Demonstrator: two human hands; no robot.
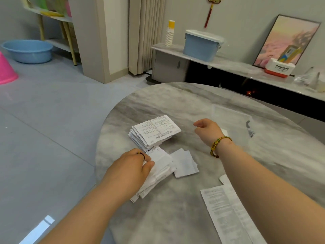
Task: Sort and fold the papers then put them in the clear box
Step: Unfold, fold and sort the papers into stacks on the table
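A stack of folded printed papers [154, 132] lies on the round marble table [193, 199]. In front of it my left hand [130, 169] rests on a second pile of folded white papers [161, 169], fingers curled over its left edge. A smaller folded pile [186, 162] sits just right of that. My right hand [207, 130] hovers above the table between the stack and the clear box [233, 120], fingers loosely curled, holding nothing. Unfolded long printed sheets [226, 210] lie near the table's front right, partly under my right forearm.
Behind the table runs a low marble-topped cabinet [246, 67] with a blue lidded bin [200, 44], stacked paper cups [169, 34], a white and red box [279, 68] and a leaning picture frame [288, 37]. A blue basin [28, 50] and pink bucket [7, 71] stand on the floor at left.
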